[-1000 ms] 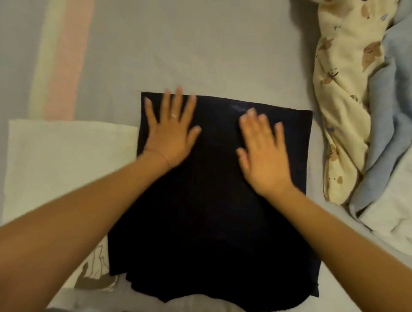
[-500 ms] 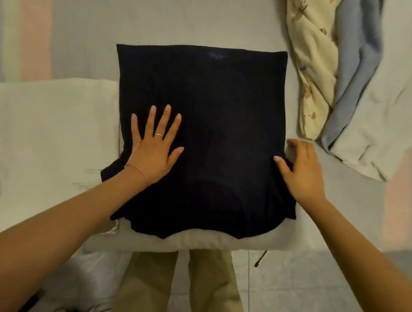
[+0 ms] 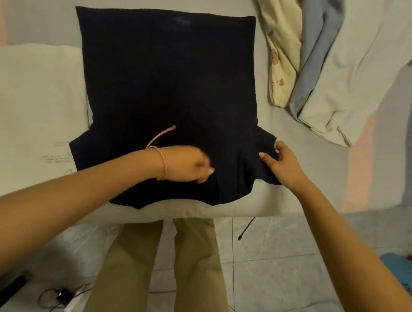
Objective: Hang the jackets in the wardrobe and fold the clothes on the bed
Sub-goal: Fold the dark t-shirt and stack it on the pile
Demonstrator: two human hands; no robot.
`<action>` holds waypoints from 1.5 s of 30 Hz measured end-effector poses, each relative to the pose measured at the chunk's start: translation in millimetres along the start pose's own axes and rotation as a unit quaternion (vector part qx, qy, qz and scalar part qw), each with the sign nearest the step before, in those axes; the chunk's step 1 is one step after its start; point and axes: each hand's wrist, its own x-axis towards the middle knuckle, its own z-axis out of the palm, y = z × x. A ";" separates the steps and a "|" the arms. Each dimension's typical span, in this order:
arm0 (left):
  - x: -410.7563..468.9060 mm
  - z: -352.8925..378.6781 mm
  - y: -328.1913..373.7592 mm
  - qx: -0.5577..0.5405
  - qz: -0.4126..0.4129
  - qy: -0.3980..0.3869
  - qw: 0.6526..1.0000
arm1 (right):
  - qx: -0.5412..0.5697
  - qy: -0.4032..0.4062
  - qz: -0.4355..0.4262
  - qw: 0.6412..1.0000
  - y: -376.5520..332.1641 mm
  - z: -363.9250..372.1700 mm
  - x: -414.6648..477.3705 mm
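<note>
A dark navy garment [image 3: 166, 82] lies flat on the bed [image 3: 282, 183], partly folded into a tall rectangle, its lower edge near the bed's front edge. My left hand [image 3: 188, 164] lies on its lower middle with fingers curled, pinching the cloth. My right hand [image 3: 281, 162] grips the garment's lower right corner, thumb on top of the cloth. A folded cream garment [image 3: 33, 104] lies flat to the left of the navy one.
A heap of unfolded clothes lies at the back right: a cream printed piece [image 3: 282, 52], a pale blue piece [image 3: 313, 54] and a white piece [image 3: 362, 68]. My legs in khaki trousers [image 3: 161, 268] stand against the bed. Cables [image 3: 59, 296] lie on the tiled floor.
My left hand slid down and right from lying flat on the cloth and curled its fingers. My right hand moved to the garment's lower right corner and took hold of it.
</note>
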 end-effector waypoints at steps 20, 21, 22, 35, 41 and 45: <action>59.7 87.9 4.5 -0.560 -0.050 0.452 0.693 | -0.333 -0.130 -0.257 0.898 -75.3 3.5 67.4; 59.8 89.6 1.9 -0.522 -0.039 0.469 0.711 | -0.321 -0.138 -0.257 0.901 -76.6 2.7 68.8; 60.7 91.0 0.3 -0.491 -0.039 0.480 0.726 | -0.311 -0.143 -0.256 0.904 -77.2 2.1 70.2; 56.9 90.4 -3.2 -0.453 -0.081 0.564 0.685 | -0.199 -0.120 -0.227 0.946 -65.2 1.4 72.0; 50.6 80.4 -11.1 -0.352 -0.066 0.598 0.717 | -0.236 -0.072 -0.281 0.928 -60.8 5.5 69.2; 51.8 79.3 -21.4 -0.266 -0.119 0.593 0.751 | -0.278 -0.001 -0.298 0.913 -57.5 15.8 68.8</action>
